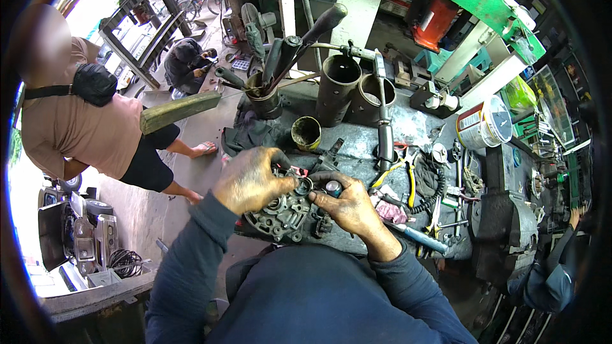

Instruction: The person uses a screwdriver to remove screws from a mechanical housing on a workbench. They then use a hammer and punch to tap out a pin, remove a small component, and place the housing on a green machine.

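My left hand (pixel 250 181), greasy, is closed with thumb and forefinger pinching a small ring-shaped metal part (pixel 304 185). From the other side my right hand (pixel 349 207) is closed too, its thumb and forefinger at the same ring. A short silver cylinder with a bluish top (pixel 333 188) shows between the right fingers; whether it is gripped or lies behind them I cannot tell. Below both hands a cast metal engine part (pixel 278 220), with round bores, rests at the bench's near edge, partly covered by the left hand.
On the dark metal workbench (pixel 408 129) stand tall metal tubes (pixel 338 89), a can of handled tools (pixel 262 99) and a small yellowish cup (pixel 306 134). Yellow-handled pliers (pixel 389 175), a hammer (pixel 417 237) and a white bucket (pixel 484 122) lie or stand rightward. Another person (pixel 95 108) stands at left.
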